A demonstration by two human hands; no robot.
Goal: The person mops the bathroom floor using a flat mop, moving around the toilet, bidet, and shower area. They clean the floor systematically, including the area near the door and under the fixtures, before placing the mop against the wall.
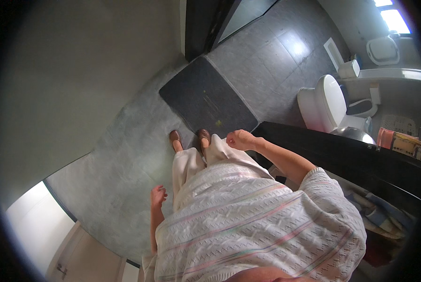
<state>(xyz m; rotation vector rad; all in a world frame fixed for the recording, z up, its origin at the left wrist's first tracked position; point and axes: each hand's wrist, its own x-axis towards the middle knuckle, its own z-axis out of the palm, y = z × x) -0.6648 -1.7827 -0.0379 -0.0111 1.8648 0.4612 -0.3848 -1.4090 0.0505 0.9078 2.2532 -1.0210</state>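
Note:
My right hand (242, 140) is raised in front of my right thigh with its fingers curled in, and no held thing shows in it. Down by my left hip hangs my left hand (158, 195), its fingers loosely bent and apart, touching nothing. Just past my brown shoes (204, 135) a dark grey doormat (210, 91) lies across the threshold. A black door frame edge (323, 151) runs close to my right forearm. Beyond the mat, on the right, stands a white toilet (330, 104) with its lid raised.
Grey tiles (270, 60) cover the bathroom floor. A white bin-like container (349, 68) and a basin (383, 51) are farther back. Folded patterned cloth (400, 142) lies at right. A plain wall (80, 77) rises on my left; a wooden door (87, 253) stands behind me.

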